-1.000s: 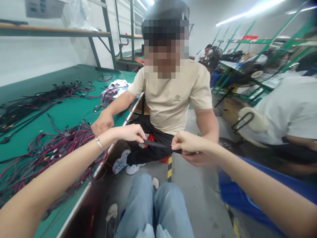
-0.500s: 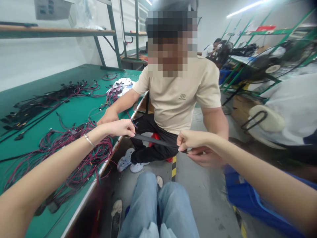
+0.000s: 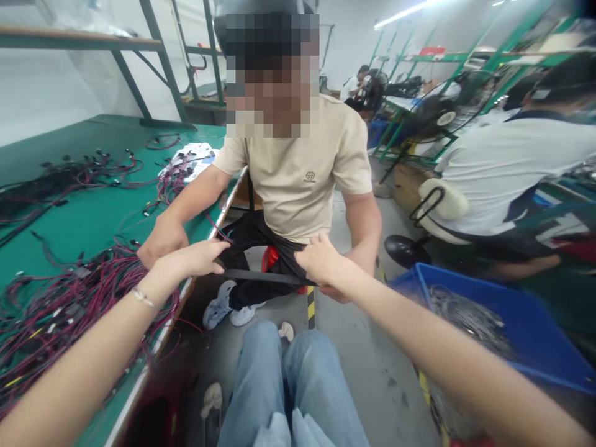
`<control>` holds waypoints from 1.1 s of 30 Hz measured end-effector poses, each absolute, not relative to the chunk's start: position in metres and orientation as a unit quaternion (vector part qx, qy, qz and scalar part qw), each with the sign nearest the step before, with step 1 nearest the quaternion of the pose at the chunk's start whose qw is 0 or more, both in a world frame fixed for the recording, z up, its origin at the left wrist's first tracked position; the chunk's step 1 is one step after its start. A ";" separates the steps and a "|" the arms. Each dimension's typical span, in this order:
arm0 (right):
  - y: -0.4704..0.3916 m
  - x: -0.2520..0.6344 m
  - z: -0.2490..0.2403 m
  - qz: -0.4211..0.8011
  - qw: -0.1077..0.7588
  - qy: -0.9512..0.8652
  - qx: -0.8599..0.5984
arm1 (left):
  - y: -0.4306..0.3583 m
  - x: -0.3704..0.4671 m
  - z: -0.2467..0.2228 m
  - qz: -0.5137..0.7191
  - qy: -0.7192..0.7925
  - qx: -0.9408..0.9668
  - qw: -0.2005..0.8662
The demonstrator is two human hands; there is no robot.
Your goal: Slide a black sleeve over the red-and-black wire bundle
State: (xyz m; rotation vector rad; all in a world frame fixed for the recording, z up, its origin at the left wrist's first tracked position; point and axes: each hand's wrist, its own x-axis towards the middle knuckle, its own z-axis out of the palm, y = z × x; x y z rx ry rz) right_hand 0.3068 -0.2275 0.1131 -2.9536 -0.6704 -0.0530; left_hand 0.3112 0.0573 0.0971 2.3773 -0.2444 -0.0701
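Left hand (image 3: 195, 259) and right hand (image 3: 319, 261) each pinched one end of a black strip (image 3: 263, 277), likely sleeving, stretched taut off the tabletop's (image 3: 93, 217) right edge, above the floor.

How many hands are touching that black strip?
3, maybe. The left hand pinches one end of the black strip, the right hand grips the other, and a co-worker's hand sits underneath, mostly hidden.

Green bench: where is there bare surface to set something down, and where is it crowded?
Bare green bench lies between the far black cable bundle and the near red-black wire tangle. The near edge by the left hand is crowded.
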 end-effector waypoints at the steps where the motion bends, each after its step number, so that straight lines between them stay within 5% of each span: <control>1: -0.226 0.297 0.117 -0.042 0.081 -0.230 -0.969 | 0.054 0.299 0.100 0.024 -0.086 0.925 0.368; 3: -0.231 0.270 0.115 -0.070 0.230 -0.222 -0.945 | 0.045 0.266 0.099 0.155 -0.046 0.900 0.404; 5: -0.240 0.240 0.091 0.029 0.464 -0.189 -0.865 | 0.032 0.233 0.082 0.216 0.038 0.815 0.537; 8: -0.244 0.217 0.027 0.312 0.636 -0.122 -0.696 | 0.008 0.212 0.023 -0.099 -0.070 0.664 0.738; 10: -0.242 0.228 -0.007 0.196 0.717 -0.049 -0.667 | -0.009 0.226 -0.022 -0.134 -0.021 0.539 0.832; 12: -0.245 0.257 -0.016 0.136 0.704 -0.029 -0.696 | -0.024 0.254 -0.054 -0.054 0.006 0.444 0.894; 14: -0.258 0.294 0.003 0.211 0.633 -0.043 -0.744 | -0.037 0.284 -0.067 0.070 0.056 0.420 0.903; 19: -0.295 0.355 0.075 0.397 0.525 -0.030 -0.752 | -0.056 0.319 -0.043 0.205 0.163 0.561 0.786; 26: -0.286 0.365 0.093 0.710 0.458 0.346 -0.407 | -0.065 0.317 -0.049 0.192 0.129 0.713 0.662; 30: -0.291 0.356 0.096 0.705 0.435 0.408 -0.385 | -0.065 0.320 -0.049 0.205 0.130 0.737 0.631; 33: -0.278 0.323 0.070 0.452 0.532 0.258 -0.668 | -0.062 0.318 -0.037 0.285 0.193 0.634 0.693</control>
